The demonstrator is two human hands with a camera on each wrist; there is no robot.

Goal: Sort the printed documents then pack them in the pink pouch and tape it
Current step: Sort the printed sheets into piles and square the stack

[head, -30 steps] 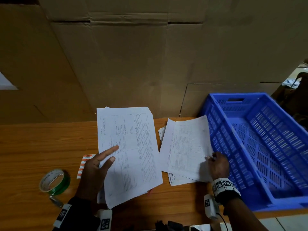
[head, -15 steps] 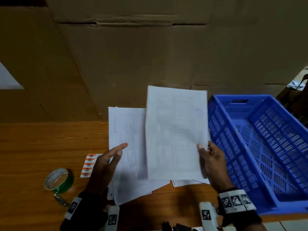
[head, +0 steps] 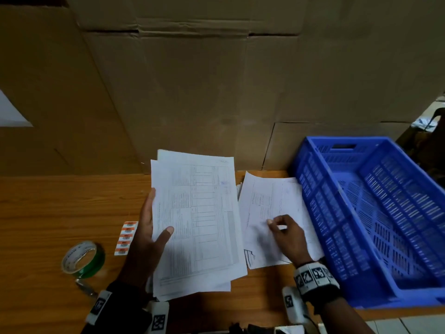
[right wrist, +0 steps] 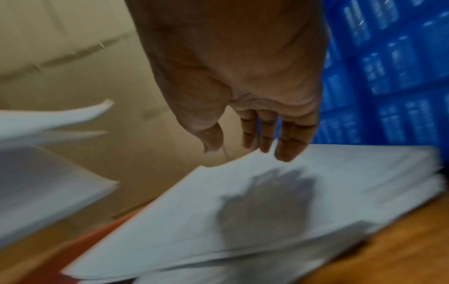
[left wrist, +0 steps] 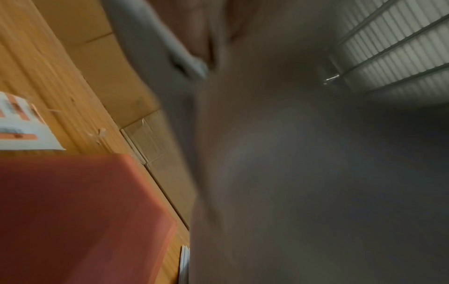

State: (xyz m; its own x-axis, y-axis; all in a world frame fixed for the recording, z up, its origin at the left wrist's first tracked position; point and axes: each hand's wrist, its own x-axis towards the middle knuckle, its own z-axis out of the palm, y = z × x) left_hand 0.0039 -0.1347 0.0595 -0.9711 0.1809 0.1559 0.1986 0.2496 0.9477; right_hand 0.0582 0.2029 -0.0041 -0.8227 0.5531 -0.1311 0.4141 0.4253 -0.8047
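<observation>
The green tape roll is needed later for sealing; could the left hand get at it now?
Probably not yet: the left hand holds a sheaf of papers, though the tape roll lies unobstructed beside it.

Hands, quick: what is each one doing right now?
Left hand: holds the sorted sheets, thumb on top.
Right hand: open, empty, fingers just over the table stack.

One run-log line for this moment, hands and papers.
phase: sorting | left hand: holds sorted sheets | right hand: fingers loose over table pile, holding nothing | tape roll: untouched | blue crate: empty
</observation>
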